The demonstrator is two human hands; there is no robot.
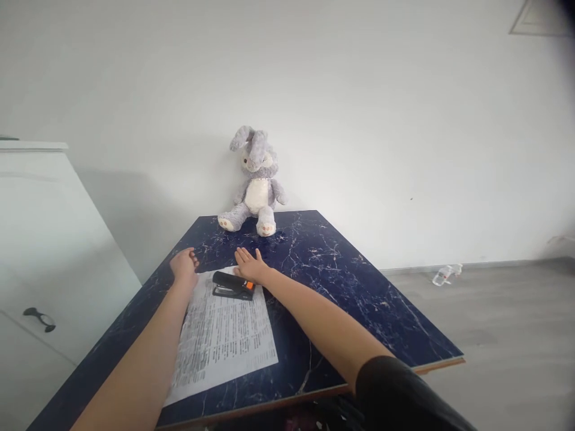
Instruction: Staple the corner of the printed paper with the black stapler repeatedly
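Observation:
Printed sheets of paper lie on the dark blue marbled table; I cannot tell how many there are. A black stapler with an orange part at its right end rests on their upper half. My left hand is at the paper's upper left corner, its fingers curled in and nothing visible in them. Just beyond the stapler, by the paper's upper right corner, my right hand is open, with fingers stretched out and thumb apart. It holds nothing.
A grey plush rabbit sits at the table's far end against the white wall. To the left stands a white cabinet with a dark handle. A clear plastic item lies on the floor at right. The table's front edge is close to me.

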